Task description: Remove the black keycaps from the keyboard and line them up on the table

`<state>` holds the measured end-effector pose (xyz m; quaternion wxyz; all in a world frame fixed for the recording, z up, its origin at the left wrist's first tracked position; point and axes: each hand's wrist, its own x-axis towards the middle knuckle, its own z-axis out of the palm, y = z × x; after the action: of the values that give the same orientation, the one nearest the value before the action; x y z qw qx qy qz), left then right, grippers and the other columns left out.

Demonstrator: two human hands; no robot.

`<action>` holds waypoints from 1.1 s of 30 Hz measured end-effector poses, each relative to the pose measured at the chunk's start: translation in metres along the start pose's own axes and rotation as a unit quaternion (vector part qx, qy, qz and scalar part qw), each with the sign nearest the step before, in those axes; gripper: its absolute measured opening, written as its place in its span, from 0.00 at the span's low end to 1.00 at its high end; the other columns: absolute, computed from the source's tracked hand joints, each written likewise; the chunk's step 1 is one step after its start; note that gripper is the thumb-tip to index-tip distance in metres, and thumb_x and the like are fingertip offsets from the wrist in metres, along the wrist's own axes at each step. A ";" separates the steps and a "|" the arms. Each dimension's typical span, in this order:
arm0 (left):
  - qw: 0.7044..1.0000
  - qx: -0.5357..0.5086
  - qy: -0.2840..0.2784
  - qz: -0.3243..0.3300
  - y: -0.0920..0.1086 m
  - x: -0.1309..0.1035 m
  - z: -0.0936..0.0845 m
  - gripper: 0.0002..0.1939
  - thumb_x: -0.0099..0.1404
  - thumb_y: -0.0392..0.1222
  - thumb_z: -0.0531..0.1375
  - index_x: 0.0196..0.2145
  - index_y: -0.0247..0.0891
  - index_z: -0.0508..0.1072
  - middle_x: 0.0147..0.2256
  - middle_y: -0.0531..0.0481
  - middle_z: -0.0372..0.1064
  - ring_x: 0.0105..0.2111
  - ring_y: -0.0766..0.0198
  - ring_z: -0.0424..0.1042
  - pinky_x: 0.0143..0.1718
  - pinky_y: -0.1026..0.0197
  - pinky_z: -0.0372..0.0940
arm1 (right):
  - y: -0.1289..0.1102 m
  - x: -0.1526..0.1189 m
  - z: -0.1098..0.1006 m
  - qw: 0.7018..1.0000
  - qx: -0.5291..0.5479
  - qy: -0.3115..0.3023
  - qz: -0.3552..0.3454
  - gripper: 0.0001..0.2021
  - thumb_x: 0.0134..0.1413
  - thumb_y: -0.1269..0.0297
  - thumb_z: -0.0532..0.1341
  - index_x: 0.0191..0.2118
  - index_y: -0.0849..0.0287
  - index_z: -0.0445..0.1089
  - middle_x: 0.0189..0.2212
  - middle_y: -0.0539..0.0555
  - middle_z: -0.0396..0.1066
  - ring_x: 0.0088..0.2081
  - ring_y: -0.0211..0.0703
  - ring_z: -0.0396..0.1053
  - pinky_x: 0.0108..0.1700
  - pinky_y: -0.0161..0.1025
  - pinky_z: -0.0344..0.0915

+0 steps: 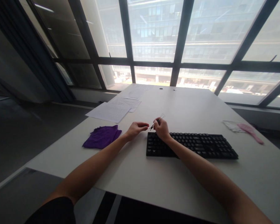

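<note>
The left hand was above the table, just beyond the near edge of the cloth's right side; its grip was pressed together at thumb and fingers, pinching a small dark piece too small to make out. The right hand was close by on its right, near the far left corner of the keyboard; its grip was closed on a thin dark tool — the tips pointed toward the left hand, and fine wire-like lines showed beyond the fingers. The keyboard lay flat on the table, the right forearm passing over it; the purple cloth lay folded to the left of the left hand; farther off on that side, printed papers lay partly overlapping. Near the right edge of the table were a pink item and a whitish one, side by side; a dark disc sat near the far edge — beyond it stood tall windows, with a dark curtain at left.
</note>
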<state>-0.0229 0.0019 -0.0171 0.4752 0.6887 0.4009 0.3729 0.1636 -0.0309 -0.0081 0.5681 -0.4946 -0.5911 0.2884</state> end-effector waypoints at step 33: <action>0.910 0.374 0.179 -0.024 -0.028 0.081 -0.019 0.12 0.60 0.40 0.64 0.41 0.39 0.82 0.40 0.47 0.80 0.40 0.59 0.77 0.47 0.63 0.68 | 0.006 0.002 0.005 0.999 -0.029 0.007 -0.027 0.10 0.58 0.60 0.55 0.29 0.58 0.68 0.18 0.48 0.68 0.22 0.38 0.66 0.28 0.33 0.60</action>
<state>-0.0133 0.0883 -0.0277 0.1121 0.7280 0.6056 0.3010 0.1607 -0.0261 -0.0136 0.5653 -0.4968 -0.6083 0.2522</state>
